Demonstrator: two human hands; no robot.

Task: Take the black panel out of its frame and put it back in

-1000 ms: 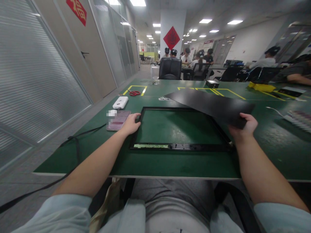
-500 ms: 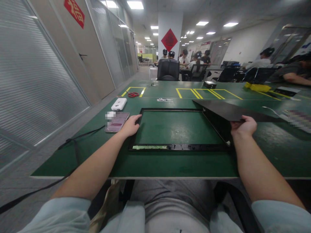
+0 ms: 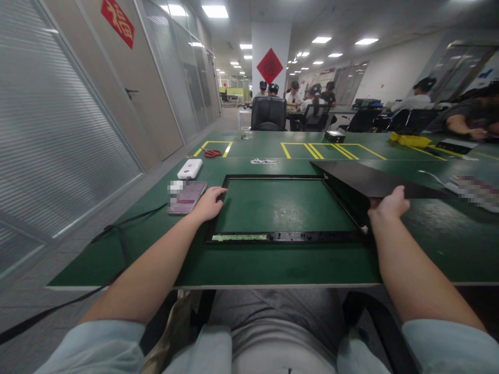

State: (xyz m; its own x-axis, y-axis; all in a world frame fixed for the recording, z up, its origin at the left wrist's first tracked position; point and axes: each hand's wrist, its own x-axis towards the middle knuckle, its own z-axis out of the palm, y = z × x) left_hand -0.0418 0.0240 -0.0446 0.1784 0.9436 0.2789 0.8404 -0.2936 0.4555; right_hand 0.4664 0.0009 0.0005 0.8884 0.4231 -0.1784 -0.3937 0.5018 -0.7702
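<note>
On the table lies a black rectangular frame (image 3: 277, 236), its inside showing the green tabletop. A green circuit strip (image 3: 239, 237) sits along its near side. My left hand (image 3: 210, 203) is on the frame's left side, fingers curled over the rim. At the right, a thin dark flat panel (image 3: 364, 179) is tilted, one edge against the frame's right side and the rest raised. My right hand (image 3: 390, 201) grips the panel's near edge from below, thumb up; its other fingers are partly hidden beneath it.
Left of the frame are a phone (image 3: 187, 197), a white power bank (image 3: 189, 169) and a black strap (image 3: 128, 218). Red-handled scissors (image 3: 212, 153) and small white pieces (image 3: 263, 161) lie farther back. A yellow tray (image 3: 409, 140) is at back right. Several people sit beyond.
The fingers of my left hand have straightened slightly at the frame's rim. My right hand has shifted its hold a little; panel and frame stay nearly the same.
</note>
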